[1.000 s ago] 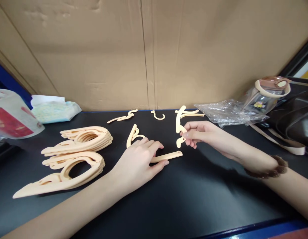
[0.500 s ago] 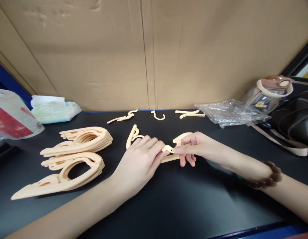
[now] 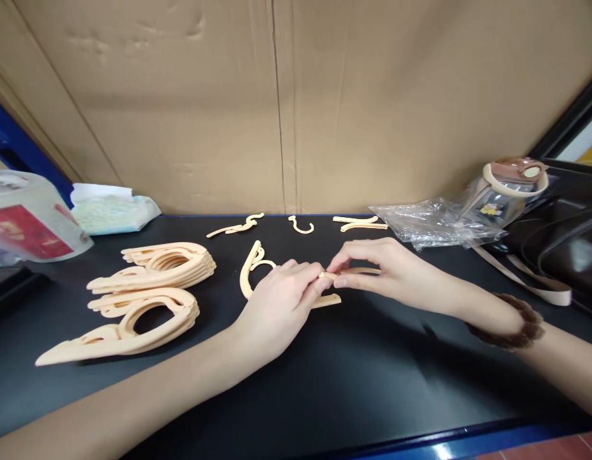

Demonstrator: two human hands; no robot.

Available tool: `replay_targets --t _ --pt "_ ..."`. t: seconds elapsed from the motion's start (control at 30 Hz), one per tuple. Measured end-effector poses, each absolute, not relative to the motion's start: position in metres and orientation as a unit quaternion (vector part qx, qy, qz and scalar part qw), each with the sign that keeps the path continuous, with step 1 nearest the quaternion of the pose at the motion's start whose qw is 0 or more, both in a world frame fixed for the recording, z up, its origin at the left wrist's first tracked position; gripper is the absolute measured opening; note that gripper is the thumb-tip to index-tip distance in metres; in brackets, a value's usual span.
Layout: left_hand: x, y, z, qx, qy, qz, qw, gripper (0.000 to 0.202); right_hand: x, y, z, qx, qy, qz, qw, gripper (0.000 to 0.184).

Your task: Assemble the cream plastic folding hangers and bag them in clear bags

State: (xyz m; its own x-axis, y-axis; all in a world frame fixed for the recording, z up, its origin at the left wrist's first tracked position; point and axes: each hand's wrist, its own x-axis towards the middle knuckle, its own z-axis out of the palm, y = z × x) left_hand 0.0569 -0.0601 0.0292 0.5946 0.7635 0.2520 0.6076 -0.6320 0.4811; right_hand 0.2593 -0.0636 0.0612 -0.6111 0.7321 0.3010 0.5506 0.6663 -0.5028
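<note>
My left hand (image 3: 281, 300) and my right hand (image 3: 372, 271) meet over the black table (image 3: 353, 383), both pinched on a small peach plastic hanger piece (image 3: 357, 271) held between their fingertips. Under my left fingers lies a straight peach bar (image 3: 328, 300). A curved peach piece (image 3: 251, 263) rests just behind my left hand. Two stacks of finished peach hangers (image 3: 147, 297) lie to the left. Three loose parts sit near the back: a wavy arm (image 3: 235, 226), a small hook (image 3: 301, 225) and a forked piece (image 3: 360, 222).
A cardboard wall (image 3: 296, 102) closes the back. A tissue pack (image 3: 111, 207) and a red-labelled bag (image 3: 30, 220) sit at the left. Crinkled clear plastic (image 3: 430, 220), a lidded bottle (image 3: 509, 185) and a dark bag (image 3: 559, 236) crowd the right. A bead bracelet (image 3: 511, 322) circles my right wrist.
My right hand brought its peach piece down and left to meet my left hand. My left fingers rose from the flat bar to pinch that piece. The view shifted slightly.
</note>
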Motion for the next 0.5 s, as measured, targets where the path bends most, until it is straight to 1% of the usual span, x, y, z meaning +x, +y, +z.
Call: replay_targets --t 0.07,0.17,0.23,0.37,0.5 --pt "0.060 -0.060 0.025 0.879 0.389 0.211 0.178 0.033 0.265 -0.063 0.054 -0.373 -0.861 0.241 0.249 0.020" --pt "0.061 -0.058 0.017 0.884 0.387 0.206 0.162 0.017 0.274 -0.063 0.040 -0.408 -0.835 0.246 0.273 0.021" --pt "0.059 -0.057 0.013 0.884 0.393 0.198 0.157 0.019 0.279 -0.063 0.033 -0.436 -0.818 0.255 0.276 0.023" --pt "0.056 -0.054 0.008 0.884 0.387 0.187 0.186 0.008 0.279 -0.062 0.026 -0.470 -0.779 0.303 0.283 0.022" --pt "0.054 -0.053 0.008 0.868 0.389 0.197 0.238 0.011 0.274 -0.065 0.024 -0.475 -0.743 0.355 0.308 0.017"
